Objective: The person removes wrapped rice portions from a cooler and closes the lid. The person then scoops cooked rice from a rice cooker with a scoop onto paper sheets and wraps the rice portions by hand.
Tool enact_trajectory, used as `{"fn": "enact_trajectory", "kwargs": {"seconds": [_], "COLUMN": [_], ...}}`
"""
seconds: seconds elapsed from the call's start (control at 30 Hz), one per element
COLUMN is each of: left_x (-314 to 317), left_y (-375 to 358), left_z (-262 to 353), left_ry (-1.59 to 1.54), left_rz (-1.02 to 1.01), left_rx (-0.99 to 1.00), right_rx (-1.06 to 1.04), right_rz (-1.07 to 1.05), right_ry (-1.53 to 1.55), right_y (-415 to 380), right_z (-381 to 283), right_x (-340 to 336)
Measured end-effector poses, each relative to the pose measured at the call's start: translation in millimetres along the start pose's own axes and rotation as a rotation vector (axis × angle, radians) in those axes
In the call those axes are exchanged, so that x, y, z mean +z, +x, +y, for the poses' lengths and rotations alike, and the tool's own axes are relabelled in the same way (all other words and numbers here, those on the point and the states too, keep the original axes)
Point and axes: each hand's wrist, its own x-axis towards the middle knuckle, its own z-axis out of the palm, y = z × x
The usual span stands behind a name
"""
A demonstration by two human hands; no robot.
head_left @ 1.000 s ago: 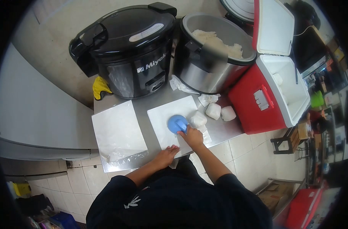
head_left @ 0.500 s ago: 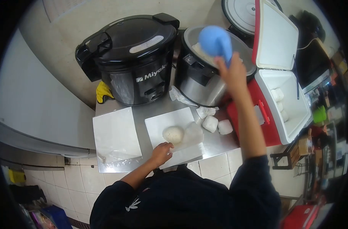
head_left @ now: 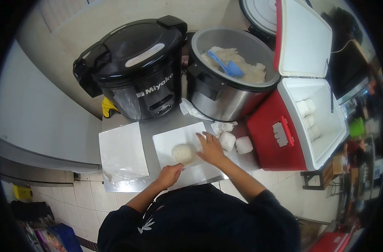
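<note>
A rounded mound of rice (head_left: 182, 154) sits on white wrapping paper (head_left: 170, 138) in front of me. My left hand (head_left: 171, 174) is closed at the near edge of that paper, just below the rice, with a pinch on the sheet. My right hand (head_left: 211, 148) lies over the right side of the paper, fingers apart, its thumb side close to the rice. Two wrapped white bundles (head_left: 227, 141) stand right of this hand. A blue rice ladle (head_left: 230, 67) rests on the rice inside the uncovered cooker (head_left: 225, 101).
A closed black Miyako cooker (head_left: 141, 71) stands back left, with a yellow-and-black cloth (head_left: 109, 107) beside it. Another stack of white paper (head_left: 123, 151) lies at left on the metal table (head_left: 156, 176). At right, an open red cooler (head_left: 269, 143) holds several white bundles (head_left: 309, 115).
My right hand has let go of the blue ladle, leaving it in the cooker, and has come down to the paper. My left hand stays near the paper's front edge.
</note>
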Motion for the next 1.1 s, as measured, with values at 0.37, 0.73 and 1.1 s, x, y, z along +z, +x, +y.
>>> {"fn": "enact_trajectory", "kwargs": {"seconds": [0.37, 0.73, 1.1], "left_x": [-26, -57, 5], "left_y": [-40, -36, -6], "left_z": [-18, -2, -95], "left_ry": [0.282, -0.178, -0.164], "left_rz": [-0.305, -0.353, 0.369], "left_rx": [0.269, 0.269, -0.042], "right_rx": [0.18, -0.091, 0.678], "right_rz": [0.13, -0.451, 0.025], "right_ry": [-0.004, -0.012, 0.327], "right_y": [-18, -93, -106], "right_z": [66, -79, -25], "right_x": [93, 63, 65]}}
